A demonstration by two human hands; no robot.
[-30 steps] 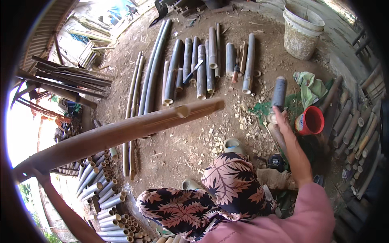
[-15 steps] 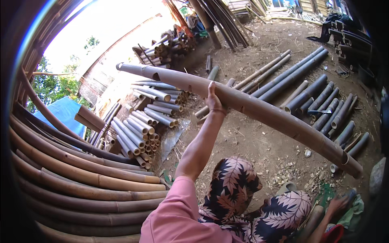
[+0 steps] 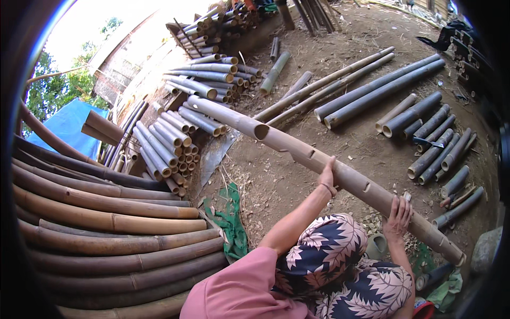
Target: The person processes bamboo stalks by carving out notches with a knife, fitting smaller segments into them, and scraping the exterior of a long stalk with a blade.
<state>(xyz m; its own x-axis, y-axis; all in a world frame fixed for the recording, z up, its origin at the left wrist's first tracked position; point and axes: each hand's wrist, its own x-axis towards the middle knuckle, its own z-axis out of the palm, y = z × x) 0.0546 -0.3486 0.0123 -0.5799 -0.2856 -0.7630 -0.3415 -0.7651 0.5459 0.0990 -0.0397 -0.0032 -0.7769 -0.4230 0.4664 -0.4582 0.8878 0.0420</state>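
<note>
A long brown bamboo pole point(image 3: 353, 179) slants across the space in front of me, from far left down to near right. Openings are cut in its wall: a large one toward the far end and smaller slots near my hands. My left hand point(image 3: 326, 183) grips it near the middle, thumb up along the side and fingers hidden beneath. Farther along, my right hand point(image 3: 397, 220) is curled over the pole from the near side, fingers lying across its top. Below the pole are my knees in dark leaf-patterned cloth point(image 3: 326, 242).
Long bamboo poles point(image 3: 122, 242) lie stacked at my left. Cut tubes point(image 3: 159, 149) are piled beyond them, near a blue tarp point(image 3: 69, 125). Loose poles and short lengths point(image 3: 411, 114) rest on the dirt at right. Green netting point(image 3: 231, 218) and a grey stone point(image 3: 486, 250) are nearby.
The pole has come lower and nearer, and different cuts now show on it. My right hand has left the green cloth at lower right and taken hold of the pole; my left still grips it.
</note>
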